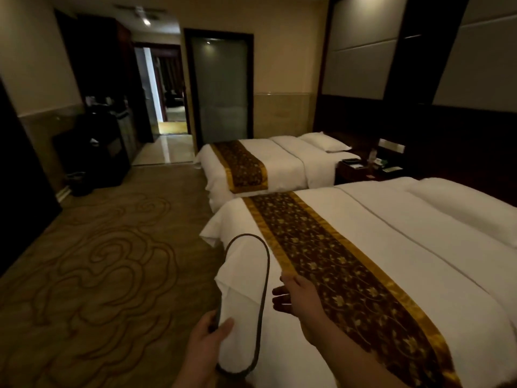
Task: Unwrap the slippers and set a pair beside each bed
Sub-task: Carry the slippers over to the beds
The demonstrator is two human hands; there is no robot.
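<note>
Over smooth bedding [321, 275], flat oval slipper [243, 298]

I am standing against the near bed [377, 247], which is blocking everything on my right. Open carpet [112, 247] is stretching away on my left. The far bed [279, 161] and nightstand [349, 173] are hemming in the narrow aisle between the beds.

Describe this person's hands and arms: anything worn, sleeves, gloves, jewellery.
The left hand and right hand are ungloved, and no ring, watch or bracelet shows on either. The left forearm and right forearm are uncovered down to the frame's lower edge, so no sleeve is in view. The light is too dim to show finer marks.
</note>
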